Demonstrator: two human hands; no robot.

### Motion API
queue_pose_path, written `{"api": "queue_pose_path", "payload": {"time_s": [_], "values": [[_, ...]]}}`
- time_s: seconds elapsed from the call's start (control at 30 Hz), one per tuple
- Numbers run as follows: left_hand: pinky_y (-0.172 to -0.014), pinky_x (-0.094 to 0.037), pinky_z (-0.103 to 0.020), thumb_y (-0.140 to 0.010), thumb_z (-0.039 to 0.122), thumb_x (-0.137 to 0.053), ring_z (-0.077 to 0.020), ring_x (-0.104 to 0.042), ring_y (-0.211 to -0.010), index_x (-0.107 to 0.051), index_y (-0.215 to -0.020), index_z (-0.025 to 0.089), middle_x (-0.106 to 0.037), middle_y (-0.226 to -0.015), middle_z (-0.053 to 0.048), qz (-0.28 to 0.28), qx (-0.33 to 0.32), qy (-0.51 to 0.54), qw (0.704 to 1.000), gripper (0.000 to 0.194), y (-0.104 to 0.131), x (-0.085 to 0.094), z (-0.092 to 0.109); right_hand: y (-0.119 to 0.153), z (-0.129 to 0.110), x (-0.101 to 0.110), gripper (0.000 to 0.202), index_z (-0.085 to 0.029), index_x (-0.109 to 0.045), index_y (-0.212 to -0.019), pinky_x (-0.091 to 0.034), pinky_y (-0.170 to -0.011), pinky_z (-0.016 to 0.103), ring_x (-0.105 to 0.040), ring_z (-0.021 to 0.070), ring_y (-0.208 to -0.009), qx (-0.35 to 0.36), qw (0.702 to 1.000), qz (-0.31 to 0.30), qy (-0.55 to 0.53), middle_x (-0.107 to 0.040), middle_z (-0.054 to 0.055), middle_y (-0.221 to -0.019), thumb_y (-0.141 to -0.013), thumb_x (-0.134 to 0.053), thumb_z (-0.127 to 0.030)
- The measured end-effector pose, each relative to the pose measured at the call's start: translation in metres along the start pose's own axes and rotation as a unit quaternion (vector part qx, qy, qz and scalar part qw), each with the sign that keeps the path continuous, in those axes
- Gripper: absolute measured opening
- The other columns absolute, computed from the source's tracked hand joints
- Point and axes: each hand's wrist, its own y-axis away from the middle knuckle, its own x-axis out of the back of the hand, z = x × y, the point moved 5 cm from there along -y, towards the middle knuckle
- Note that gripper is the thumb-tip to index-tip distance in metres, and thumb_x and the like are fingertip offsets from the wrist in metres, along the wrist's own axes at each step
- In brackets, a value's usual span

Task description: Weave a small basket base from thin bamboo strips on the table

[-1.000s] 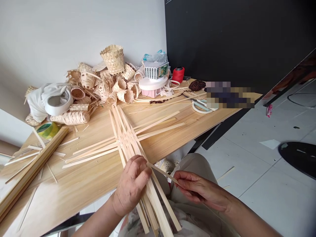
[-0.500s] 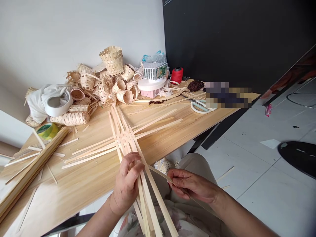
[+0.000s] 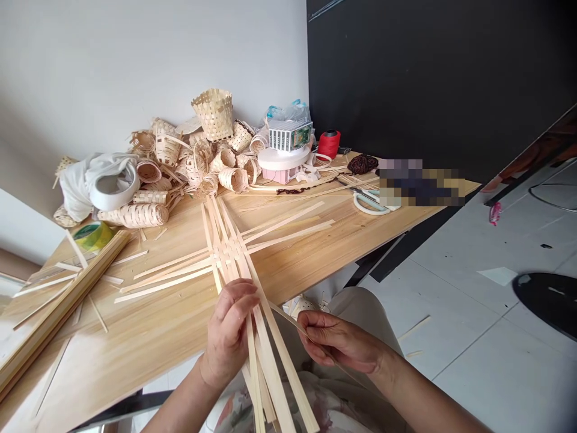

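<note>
Right hand [image 3: 333, 340] pinches strip [image 3: 287, 317] beside left hand's [image 3: 231, 322] slats [image 3: 270, 361]

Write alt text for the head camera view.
Left hand gripping the long strips of a crossed weave at a table's edge, right hand holding a thin strip; woven baskets are piled behind, scissors to the right.

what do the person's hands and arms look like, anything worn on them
The left hand and right hand are bare, with no gloves, rings or watch visible. No sleeve or bracelet shows on the left forearm or right forearm.
</note>
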Motion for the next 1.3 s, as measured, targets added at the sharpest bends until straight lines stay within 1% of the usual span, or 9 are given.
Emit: {"api": "queue_pose_path", "payload": {"time_s": [0.17, 0.37, 0.53, 0.7, 0.83, 0.97, 1.1, 1.17, 1.3], "values": [[-0.083, -0.047, -0.038, -0.075, 0.0, -0.051, -0.0196, -0.054, -0.098, -0.045, -0.105, 0.019, -0.054, -0.096, -0.008, 0.063, 0.038, 0.073, 0.995, 0.036, 0.004, 0.002, -0.007, -0.004, 0.0, -0.003, 0.026, -0.015, -0.046, -0.069, -0.023, -0.04, 0.018, -0.038, 0.0031, -0.038, 0.002, 1.0, 0.0, -0.002, -0.049, -0.005, -0.051, -0.073, -0.066, -0.032], [-0.083, -0.048, -0.035, -0.075, -0.001, -0.052, -0.0179, -0.055, -0.096, -0.052, -0.097, 0.017, -0.054, -0.092, -0.006, 0.065, 0.028, 0.033, 0.997, 0.029, 0.001, 0.005, -0.003, -0.01, 0.002, -0.007, 0.026, -0.015, -0.046, -0.067, -0.023, -0.039, 0.018, -0.038, 0.0032, -0.038, 0.0, 1.0, -0.017, -0.019, -0.047, -0.005, -0.051, -0.073, -0.066, -0.031], [-0.084, -0.046, -0.038, -0.075, -0.001, -0.05, -0.0186, -0.054, -0.097, -0.052, -0.096, 0.017, -0.052, -0.096, -0.006, 0.106, 0.073, 0.062, 0.99, 0.027, 0.005, 0.006, -0.011, -0.017, 0.004, -0.008, 0.024, -0.014, -0.049, -0.069, -0.022, -0.038, 0.018, -0.037, 0.0029, -0.037, 0.005, 0.999, -0.037, -0.025, -0.047, -0.006, -0.05, -0.074, -0.065, -0.031], [-0.085, -0.045, -0.041, -0.075, 0.002, -0.051, -0.0189, -0.053, -0.096, -0.051, -0.096, 0.018, -0.05, -0.094, -0.005, 0.136, 0.075, 0.074, 0.985, 0.026, 0.007, 0.004, -0.013, -0.023, 0.004, -0.009, 0.024, -0.015, -0.049, -0.07, -0.022, -0.038, 0.018, -0.037, 0.0028, -0.037, 0.009, 0.998, -0.055, -0.03, -0.047, -0.006, -0.05, -0.074, -0.065, -0.032], [-0.078, -0.047, -0.036, -0.077, 0.002, -0.048, -0.0175, -0.053, -0.092, -0.051, -0.096, 0.019, -0.048, -0.092, -0.005, 0.142, 0.071, 0.077, 0.984, 0.026, 0.004, -0.001, -0.008, -0.03, 0.002, -0.015, 0.027, -0.015, -0.048, -0.068, -0.021, -0.038, 0.018, -0.036, 0.0028, -0.036, 0.013, 0.997, -0.069, -0.029, -0.047, -0.006, -0.049, -0.073, -0.066, -0.034], [-0.071, -0.047, -0.031, -0.075, 0.001, -0.051, -0.0164, -0.053, -0.088, -0.052, -0.099, 0.019, -0.048, -0.091, -0.005, 0.098, 0.039, 0.04, 0.994, 0.03, 0.001, -0.003, -0.002, -0.029, -0.008, -0.02, 0.027, -0.015, -0.049, -0.072, -0.023, -0.04, 0.019, -0.037, 0.0035, -0.039, 0.017, 0.999, -0.04, 0.015, -0.047, -0.006, -0.05, -0.072, -0.066, -0.036], [-0.073, -0.049, -0.028, -0.077, -0.001, -0.049, -0.0159, -0.054, -0.09, -0.051, -0.1, 0.018, -0.052, -0.09, -0.006, 0.032, 0.012, -0.019, 0.999, 0.03, 0.002, -0.002, -0.001, -0.008, -0.031, -0.016, 0.028, -0.014, -0.051, -0.075, -0.023, -0.042, 0.019, -0.037, 0.0038, -0.044, 0.01, 0.986, 0.067, 0.15, -0.045, -0.005, -0.056, -0.076, -0.06, -0.041], [-0.072, -0.05, -0.026, -0.079, 0.0, -0.047, -0.0145, -0.055, -0.088, -0.05, -0.099, 0.017, -0.054, -0.089, -0.006, 0.0, 0.005, -0.042, 0.999, 0.027, 0.005, -0.001, -0.002, 0.003, -0.046, -0.015, 0.03, -0.014, -0.053, -0.082, -0.025, -0.043, 0.019, -0.037, 0.0043, -0.046, 0.01, 0.963, 0.117, 0.242, -0.045, -0.005, -0.058, -0.077, -0.058, -0.043], [-0.074, -0.049, -0.021, -0.082, 0.004, -0.045, -0.0131, -0.056, -0.089, -0.053, -0.1, 0.015, -0.057, -0.091, -0.007, -0.085, -0.007, -0.063, 0.994, 0.022, 0.009, -0.002, -0.004, 0.015, -0.067, -0.017, 0.031, -0.018, -0.058, -0.099, -0.029, -0.044, 0.02, -0.038, 0.0057, -0.047, 0.012, 0.896, 0.18, 0.406, -0.05, -0.003, -0.062, -0.078, -0.056, -0.04]]}}
